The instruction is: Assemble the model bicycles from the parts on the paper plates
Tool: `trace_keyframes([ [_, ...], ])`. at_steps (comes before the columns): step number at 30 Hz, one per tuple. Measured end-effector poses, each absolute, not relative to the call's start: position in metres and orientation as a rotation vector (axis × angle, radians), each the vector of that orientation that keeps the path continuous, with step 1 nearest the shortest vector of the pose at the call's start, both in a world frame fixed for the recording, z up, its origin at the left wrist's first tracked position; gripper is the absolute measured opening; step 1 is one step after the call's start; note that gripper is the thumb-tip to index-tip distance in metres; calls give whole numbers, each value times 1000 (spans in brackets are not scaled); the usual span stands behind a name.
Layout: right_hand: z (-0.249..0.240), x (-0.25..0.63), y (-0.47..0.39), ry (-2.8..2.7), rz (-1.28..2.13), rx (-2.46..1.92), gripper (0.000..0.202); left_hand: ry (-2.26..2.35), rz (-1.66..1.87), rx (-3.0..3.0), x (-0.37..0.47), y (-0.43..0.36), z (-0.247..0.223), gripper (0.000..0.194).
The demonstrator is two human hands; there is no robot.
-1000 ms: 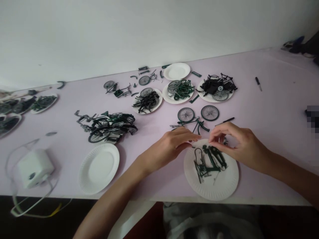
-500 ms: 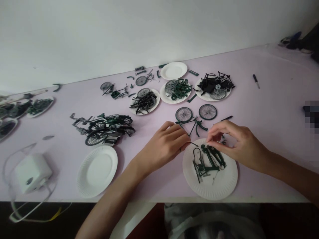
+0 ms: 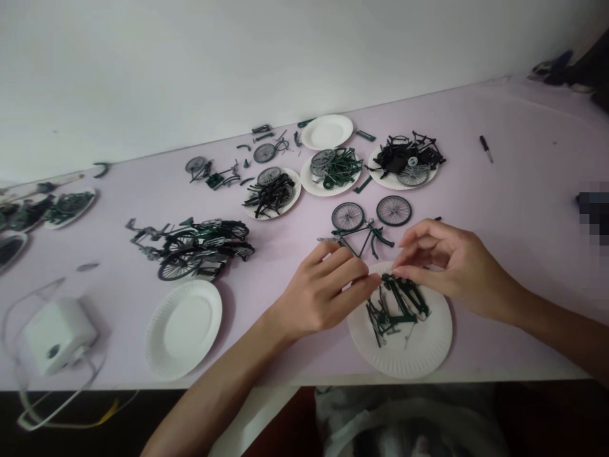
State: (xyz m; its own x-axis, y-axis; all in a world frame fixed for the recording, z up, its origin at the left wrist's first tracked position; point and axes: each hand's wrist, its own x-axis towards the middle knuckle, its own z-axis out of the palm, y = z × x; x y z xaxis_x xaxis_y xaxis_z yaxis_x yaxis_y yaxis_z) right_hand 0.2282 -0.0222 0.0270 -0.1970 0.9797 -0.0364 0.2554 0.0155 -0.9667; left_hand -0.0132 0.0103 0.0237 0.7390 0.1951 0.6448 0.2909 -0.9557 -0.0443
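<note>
My left hand (image 3: 323, 289) is over the left rim of a paper plate (image 3: 399, 362), thumb and forefinger pinched together; whatever they hold is hidden. Close by on the right, my right hand (image 3: 457, 270) curls with its thumb and fingertips in a pinch, and anything in it is too small to make out. Dark green model bicycle parts (image 3: 404, 301) and thin rods lie on this plate below the fingers. Just beyond the hands, a small bicycle frame (image 3: 364, 238) rests flat on the table, near two spoked wheels (image 3: 347, 216).
Plates of black parts (image 3: 271, 197), green parts (image 3: 337, 168) and more black parts (image 3: 412, 158) stand farther back. Model bicycles (image 3: 200, 244) lie at left behind a bare paper plate (image 3: 185, 330). A white box (image 3: 59, 336) with cables sits front left; a screwdriver (image 3: 486, 149) lies right.
My left hand has moved right, its fingertips now close to those of my right hand. The thin dark piece that stuck out of its fingers no longer shows. The view has shifted slightly.
</note>
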Motion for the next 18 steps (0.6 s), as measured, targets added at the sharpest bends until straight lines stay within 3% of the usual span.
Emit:
trace_keyframes([
  [18,28,227,-24,-1442,1374,-1353,30,-362,-1037,-2768,-10,9,26,10],
])
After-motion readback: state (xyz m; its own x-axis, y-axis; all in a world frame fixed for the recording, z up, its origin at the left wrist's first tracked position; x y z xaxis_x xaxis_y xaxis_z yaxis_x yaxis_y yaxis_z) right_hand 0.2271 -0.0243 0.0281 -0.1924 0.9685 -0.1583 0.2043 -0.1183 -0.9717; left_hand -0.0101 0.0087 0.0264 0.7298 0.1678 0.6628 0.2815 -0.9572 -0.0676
